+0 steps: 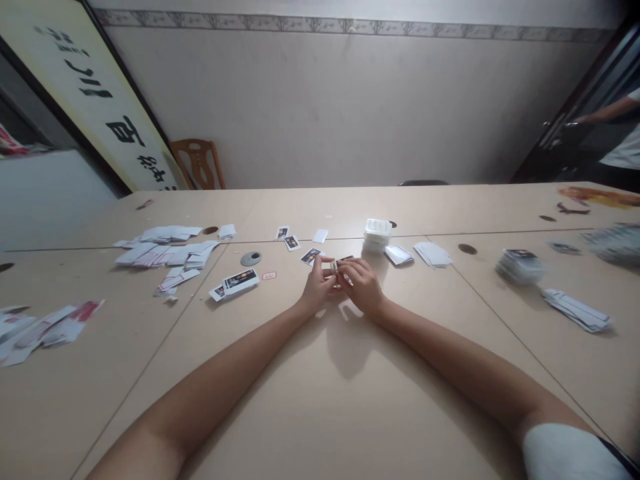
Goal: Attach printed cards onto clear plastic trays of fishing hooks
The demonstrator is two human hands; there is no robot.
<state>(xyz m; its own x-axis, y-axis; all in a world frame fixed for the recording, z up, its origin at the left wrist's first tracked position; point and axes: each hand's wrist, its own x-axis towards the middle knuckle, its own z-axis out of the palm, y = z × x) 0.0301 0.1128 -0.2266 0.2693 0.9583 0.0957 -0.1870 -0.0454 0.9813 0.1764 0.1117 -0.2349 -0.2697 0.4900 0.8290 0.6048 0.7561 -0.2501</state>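
My left hand (319, 287) and my right hand (363, 283) meet above the middle of the table. Between their closed fingers is a small pale object (334, 267), mostly covered, so its kind cannot be made out. Just beyond my left fingers lies a picture card (311, 257), with two more picture cards (291, 243) and a blank white card (320, 236) farther off. A stack of clear plastic cases (377, 230) stands beyond my right hand. To its right are a single white-and-clear case (399, 255) and a pile of white cards (433, 254).
On the left lie a stack of picture cards (240, 282), a grey cable-hole cover (251, 258) and heaps of white paper strips (167, 253). Stacked cases (520, 267) and folded strips (576, 310) sit at right. Another person (620, 133) stands by the door.
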